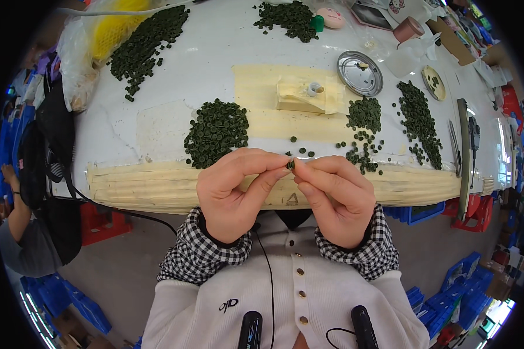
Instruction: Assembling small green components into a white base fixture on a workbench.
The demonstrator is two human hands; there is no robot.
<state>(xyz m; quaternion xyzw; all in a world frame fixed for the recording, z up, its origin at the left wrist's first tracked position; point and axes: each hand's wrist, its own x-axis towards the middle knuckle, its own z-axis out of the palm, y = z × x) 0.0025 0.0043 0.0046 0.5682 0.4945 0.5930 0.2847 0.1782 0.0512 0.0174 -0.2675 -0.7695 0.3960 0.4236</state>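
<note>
Between the fingertips of both hands, just above the table's near edge, is a small dark green round piece (290,165). My left hand (230,189) pinches it from the left, thumb against forefinger. From the other side my right hand (337,198) pinches at it too. Fingers cover part of the piece. A heap of similar green discs (217,132) lies beyond my left hand. Past my right hand is a looser scatter of small green pieces (364,116), with a few single ones near my fingertips.
A cream block with a small white cup (314,89) stands on yellow paper (256,87). Right of it lie a round metal lid (360,74) and another green heap (418,119). Two more heaps (148,43) sit at the back. Padded tape (140,186) lines the near edge.
</note>
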